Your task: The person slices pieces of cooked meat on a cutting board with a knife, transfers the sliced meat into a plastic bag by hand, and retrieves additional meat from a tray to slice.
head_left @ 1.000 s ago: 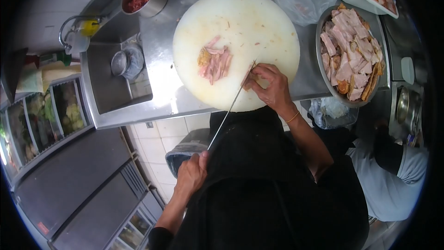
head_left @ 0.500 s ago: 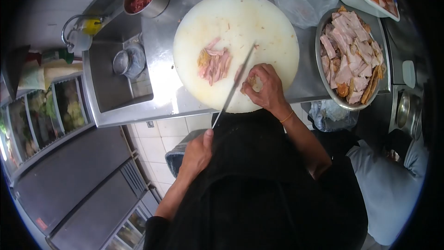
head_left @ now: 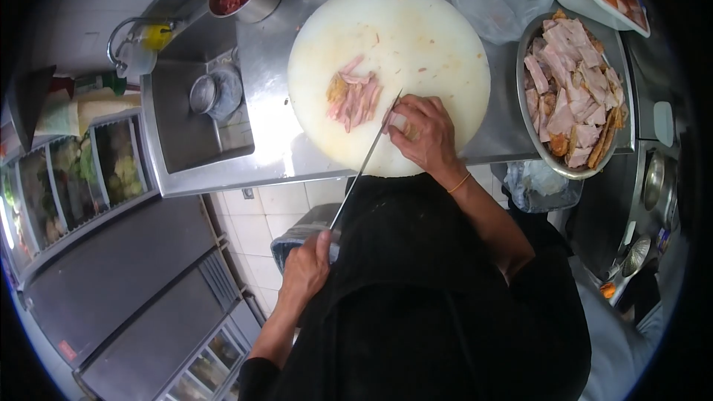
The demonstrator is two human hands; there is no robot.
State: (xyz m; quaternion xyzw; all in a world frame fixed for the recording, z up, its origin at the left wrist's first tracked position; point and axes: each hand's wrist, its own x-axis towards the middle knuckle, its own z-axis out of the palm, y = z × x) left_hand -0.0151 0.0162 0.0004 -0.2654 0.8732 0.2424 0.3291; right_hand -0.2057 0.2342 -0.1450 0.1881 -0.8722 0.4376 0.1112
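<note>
My left hand (head_left: 304, 271) is closed around the handle of a long knife (head_left: 359, 175), whose blade slants up across the near edge of a round white cutting board (head_left: 438, 30). The blade's far part lies against the fingertips of my right hand (head_left: 425, 132). Those fingers are curled on a small piece of meat (head_left: 397, 122), which they partly hide. Left of the blade, a small pile of sliced pink meat (head_left: 355, 100) rests on the board. To the right of the board is an oval metal tray (head_left: 522, 89) heaped with larger meat pieces (head_left: 568, 82).
A sink (head_left: 197, 134) is on the left, with a metal pot (head_left: 260, 4) of red meat behind it. Plastic bags (head_left: 505, 0) and a white tray (head_left: 594, 4) lie at the back. Below the counter is a bin (head_left: 297, 241). Another person's grey clothing (head_left: 616, 341) shows at lower right.
The view has shifted slightly, moving the counter rightward in the picture. The knife blade has moved against my right fingertips, having been tilted apart from them half a second ago. The other person's clothing has shifted lower.
</note>
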